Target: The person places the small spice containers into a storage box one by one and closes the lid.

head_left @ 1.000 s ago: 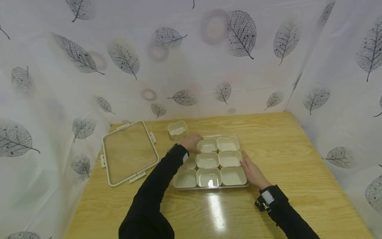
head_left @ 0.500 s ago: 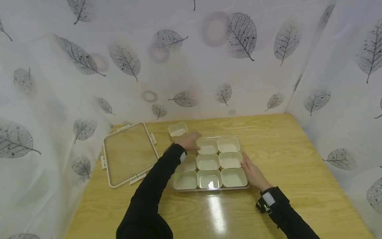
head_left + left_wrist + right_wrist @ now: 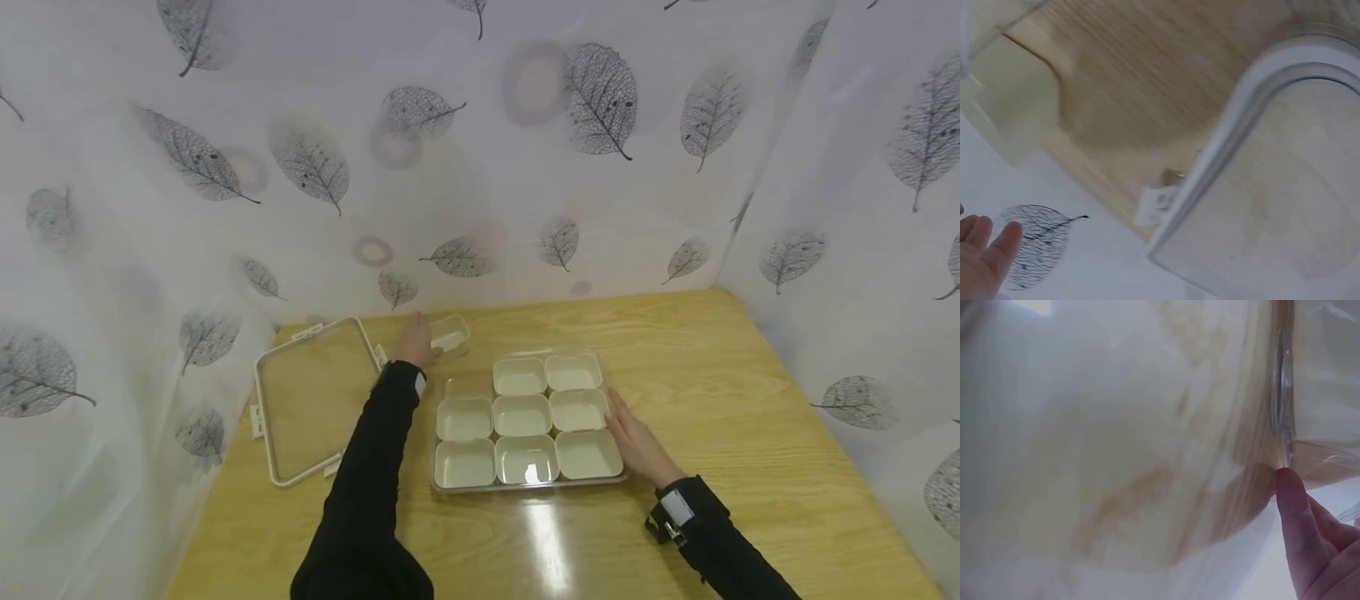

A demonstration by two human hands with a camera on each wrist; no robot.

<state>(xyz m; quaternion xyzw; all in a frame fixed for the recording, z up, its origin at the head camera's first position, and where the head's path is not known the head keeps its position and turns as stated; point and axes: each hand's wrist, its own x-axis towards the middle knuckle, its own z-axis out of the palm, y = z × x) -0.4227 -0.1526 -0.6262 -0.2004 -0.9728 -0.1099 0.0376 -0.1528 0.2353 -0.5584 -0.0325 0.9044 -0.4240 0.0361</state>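
My left hand (image 3: pixel 415 342) is at the left side of a small cream container (image 3: pixel 452 335) at the back of the table. In the left wrist view its fingers (image 3: pixel 999 247) are extended, with a gap showing between them and the container (image 3: pixel 1019 103). My right hand (image 3: pixel 636 442) rests along the right side of a clear tray (image 3: pixel 525 485), fingers straight, thumb tip (image 3: pixel 1291 487) at the rim. Several similar cream containers (image 3: pixel 522 414) stand in rows in this tray. The back left space of the tray has no container in it.
A clear lid with a pale frame (image 3: pixel 262 408) and side clips lies left of the tray on the wooden table (image 3: pixel 720 392). Leaf-patterned white sheeting (image 3: pixel 480 192) stands behind the table and along both sides.
My left hand has moved from the tray's back left corner, leftward and back, to the separate small container. The right hand has stayed at the tray's right side.
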